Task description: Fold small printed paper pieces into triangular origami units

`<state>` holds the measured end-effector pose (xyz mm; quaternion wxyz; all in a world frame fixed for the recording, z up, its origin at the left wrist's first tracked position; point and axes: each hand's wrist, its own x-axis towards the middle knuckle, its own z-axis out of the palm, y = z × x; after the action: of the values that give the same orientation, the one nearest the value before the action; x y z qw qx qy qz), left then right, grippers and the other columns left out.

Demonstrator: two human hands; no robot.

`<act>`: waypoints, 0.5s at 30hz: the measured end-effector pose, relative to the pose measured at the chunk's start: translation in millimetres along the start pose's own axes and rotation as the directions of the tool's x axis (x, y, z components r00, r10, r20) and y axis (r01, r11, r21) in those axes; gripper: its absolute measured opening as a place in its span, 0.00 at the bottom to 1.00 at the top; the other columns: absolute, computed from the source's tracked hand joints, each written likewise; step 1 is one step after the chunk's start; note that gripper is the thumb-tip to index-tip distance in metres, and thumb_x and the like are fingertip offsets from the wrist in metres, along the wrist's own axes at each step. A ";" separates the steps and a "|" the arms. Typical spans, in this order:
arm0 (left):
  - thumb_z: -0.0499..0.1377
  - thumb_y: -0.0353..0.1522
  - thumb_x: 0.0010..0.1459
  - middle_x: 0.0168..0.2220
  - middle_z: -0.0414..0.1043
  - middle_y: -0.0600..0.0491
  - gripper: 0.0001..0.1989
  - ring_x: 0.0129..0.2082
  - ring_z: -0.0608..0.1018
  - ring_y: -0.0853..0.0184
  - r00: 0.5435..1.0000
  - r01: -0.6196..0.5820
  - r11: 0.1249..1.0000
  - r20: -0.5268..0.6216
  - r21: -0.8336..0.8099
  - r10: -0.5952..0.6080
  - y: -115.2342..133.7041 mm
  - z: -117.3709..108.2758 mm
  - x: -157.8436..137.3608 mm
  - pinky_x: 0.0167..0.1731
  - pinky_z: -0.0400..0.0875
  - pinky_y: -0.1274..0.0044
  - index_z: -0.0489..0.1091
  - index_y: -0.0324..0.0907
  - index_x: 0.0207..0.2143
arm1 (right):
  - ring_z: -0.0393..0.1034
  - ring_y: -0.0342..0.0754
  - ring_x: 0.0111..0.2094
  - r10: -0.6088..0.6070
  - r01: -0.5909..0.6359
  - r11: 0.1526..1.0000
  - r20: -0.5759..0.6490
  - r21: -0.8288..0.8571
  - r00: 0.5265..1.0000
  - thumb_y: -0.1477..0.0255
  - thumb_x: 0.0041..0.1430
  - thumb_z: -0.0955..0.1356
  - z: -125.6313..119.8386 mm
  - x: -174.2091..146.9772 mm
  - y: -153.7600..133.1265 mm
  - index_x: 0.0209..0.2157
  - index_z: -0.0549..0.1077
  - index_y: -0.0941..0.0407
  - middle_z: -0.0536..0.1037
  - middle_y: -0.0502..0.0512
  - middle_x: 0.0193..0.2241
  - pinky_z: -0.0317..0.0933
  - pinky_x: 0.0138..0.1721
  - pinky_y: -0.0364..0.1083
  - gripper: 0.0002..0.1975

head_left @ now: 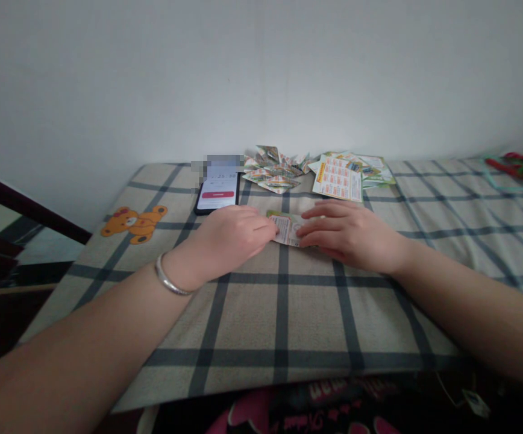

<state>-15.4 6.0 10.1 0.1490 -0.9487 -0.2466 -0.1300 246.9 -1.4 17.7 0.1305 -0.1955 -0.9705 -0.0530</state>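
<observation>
A small printed leaflet [284, 230], green along its upper edge, lies on the checked cloth between my two hands. My left hand [232, 236], with a silver bangle at the wrist, has its fingers closed together at the leaflet's left end. From the other side, my right hand [349, 235] grips the right end, its fingers slightly apart across the top. That end is hidden under the fingers, and neither thumb can be made out. Beyond the hands stand several folded paper pieces [275, 169]. To their right is a loose pile of flat leaflets [339, 179].
A phone [219, 184] with a lit screen lies beyond my left hand. An orange bear picture [135, 223] is on the cloth at left. Red and green items [521, 172] sit at the far right. A wall [261, 78] rises behind the table [243, 313].
</observation>
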 end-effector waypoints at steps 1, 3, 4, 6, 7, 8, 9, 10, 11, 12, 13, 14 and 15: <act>0.53 0.27 0.62 0.36 0.78 0.50 0.10 0.38 0.78 0.64 1.000 -0.010 1.000 0.004 0.000 0.010 -1.1 0.6 0.0 0.41 0.74 0.71 0.75 0.40 0.39 | 0.65 0.53 0.56 -0.008 0.008 1.000 0.002 -0.016 1.000 0.74 0.65 0.63 -0.4 0.2 0.6 0.46 0.75 0.54 0.78 0.53 0.48 0.56 0.58 0.58 0.12; 0.53 0.27 0.63 0.38 0.79 0.50 0.11 0.40 0.78 0.63 0.999 -0.038 0.999 0.019 -0.003 0.038 -3.3 1.7 -0.3 0.41 0.74 0.70 0.75 0.40 0.40 | 0.64 0.53 0.57 -0.030 0.031 0.999 0.028 -0.010 0.999 0.74 0.65 0.63 -0.4 0.3 2.0 0.46 0.76 0.53 0.79 0.53 0.48 0.53 0.60 0.59 0.12; 0.53 0.27 0.63 0.40 0.79 0.50 0.11 0.41 0.78 0.63 0.998 -0.059 0.998 0.024 -0.010 0.060 -4.3 2.3 -0.5 0.42 0.74 0.70 0.75 0.40 0.40 | 0.65 0.52 0.56 -0.042 0.042 0.999 0.048 0.010 0.998 0.74 0.65 0.63 -0.3 0.2 2.6 0.46 0.76 0.53 0.78 0.53 0.48 0.55 0.60 0.57 0.13; 0.53 0.28 0.64 0.42 0.79 0.52 0.11 0.42 0.78 0.64 0.995 -0.096 0.995 0.009 -0.037 0.097 -6.4 3.1 -1.0 0.44 0.73 0.69 0.75 0.42 0.40 | 0.67 0.51 0.55 -0.056 0.052 0.997 0.072 0.049 0.996 0.74 0.65 0.62 -0.2 0.0 3.5 0.47 0.76 0.54 0.78 0.53 0.49 0.57 0.58 0.55 0.13; 0.53 0.28 0.64 0.44 0.78 0.54 0.11 0.43 0.78 0.64 0.994 -0.105 0.993 -0.007 -0.049 0.105 -7.4 3.3 -1.3 0.46 0.73 0.69 0.76 0.43 0.40 | 0.67 0.51 0.54 -0.055 0.051 0.997 0.077 0.059 0.996 0.74 0.66 0.62 -0.5 -0.1 3.6 0.47 0.76 0.54 0.78 0.53 0.49 0.58 0.57 0.54 0.13; 0.53 0.28 0.64 0.45 0.78 0.55 0.11 0.43 0.78 0.65 0.994 -0.109 0.993 -0.023 -0.055 0.108 -8.2 3.4 -1.5 0.47 0.72 0.68 0.76 0.44 0.40 | 0.67 0.51 0.53 -0.052 0.047 0.997 0.076 0.066 0.996 0.74 0.66 0.62 -1.1 -0.1 3.3 0.47 0.76 0.54 0.78 0.54 0.48 0.59 0.56 0.54 0.13; 0.54 0.28 0.64 0.45 0.78 0.55 0.11 0.43 0.78 0.65 0.994 -0.106 0.993 -0.036 -0.057 0.104 -8.7 3.4 -1.7 0.47 0.71 0.68 0.76 0.45 0.40 | 0.68 0.51 0.53 -0.049 0.044 0.997 0.075 0.071 0.996 0.74 0.66 0.62 -1.9 -0.1 2.7 0.47 0.76 0.54 0.79 0.54 0.47 0.59 0.55 0.54 0.13; 0.54 0.28 0.63 0.46 0.78 0.55 0.11 0.43 0.77 0.65 0.994 -0.099 0.994 -0.045 -0.056 0.096 -8.9 3.3 -1.8 0.48 0.71 0.67 0.77 0.46 0.39 | 0.69 0.51 0.52 -0.049 0.043 0.996 0.072 0.076 0.996 0.73 0.66 0.62 -2.9 0.0 1.8 0.46 0.76 0.54 0.79 0.54 0.46 0.60 0.54 0.53 0.13; 0.55 0.28 0.63 0.46 0.78 0.55 0.11 0.43 0.77 0.64 0.995 -0.090 0.994 -0.049 -0.055 0.087 -8.9 3.1 -1.9 0.47 0.71 0.67 0.77 0.46 0.39 | 0.69 0.51 0.50 -0.050 0.044 0.996 0.070 0.080 0.996 0.72 0.66 0.63 -3.9 0.1 0.6 0.46 0.77 0.54 0.80 0.55 0.44 0.61 0.52 0.53 0.12; 0.55 0.28 0.63 0.45 0.78 0.54 0.11 0.43 0.77 0.64 0.996 -0.084 0.995 -0.046 -0.054 0.081 -8.5 2.9 -1.9 0.47 0.71 0.67 0.77 0.46 0.40 | 0.70 0.50 0.49 -0.049 0.043 0.996 0.067 0.082 0.997 0.71 0.66 0.63 -4.8 0.2 -0.6 0.45 0.77 0.54 0.80 0.55 0.43 0.61 0.51 0.52 0.12; 0.56 0.28 0.62 0.45 0.78 0.54 0.11 0.43 0.77 0.64 0.996 -0.078 0.996 -0.038 -0.051 0.076 -7.9 2.8 -1.8 0.46 0.71 0.68 0.77 0.46 0.40 | 0.70 0.50 0.48 -0.047 0.042 0.996 0.065 0.078 0.997 0.71 0.66 0.63 -5.5 0.4 -1.8 0.44 0.77 0.54 0.80 0.55 0.42 0.62 0.50 0.52 0.12; 0.56 0.28 0.62 0.44 0.78 0.54 0.10 0.43 0.77 0.64 0.997 -0.070 0.997 -0.028 -0.043 0.069 -7.2 2.6 -1.8 0.45 0.71 0.68 0.77 0.46 0.40 | 0.70 0.50 0.47 -0.045 0.041 0.997 0.065 0.070 0.997 0.70 0.67 0.63 -5.9 0.5 -3.0 0.43 0.78 0.54 0.80 0.56 0.41 0.62 0.48 0.51 0.12; 0.56 0.28 0.62 0.43 0.78 0.54 0.10 0.42 0.77 0.64 0.998 -0.065 0.997 -0.013 -0.033 0.065 -6.4 2.4 -1.8 0.44 0.71 0.70 0.77 0.46 0.41 | 0.70 0.50 0.46 -0.043 0.040 0.997 0.066 0.060 0.997 0.70 0.67 0.62 -6.1 0.6 -4.0 0.42 0.78 0.55 0.80 0.56 0.40 0.62 0.47 0.51 0.13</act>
<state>-19.8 11.3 8.7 0.1390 -0.9578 -0.2124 -0.1349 246.1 -5.7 23.5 0.1023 -0.1730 -0.9794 -0.0208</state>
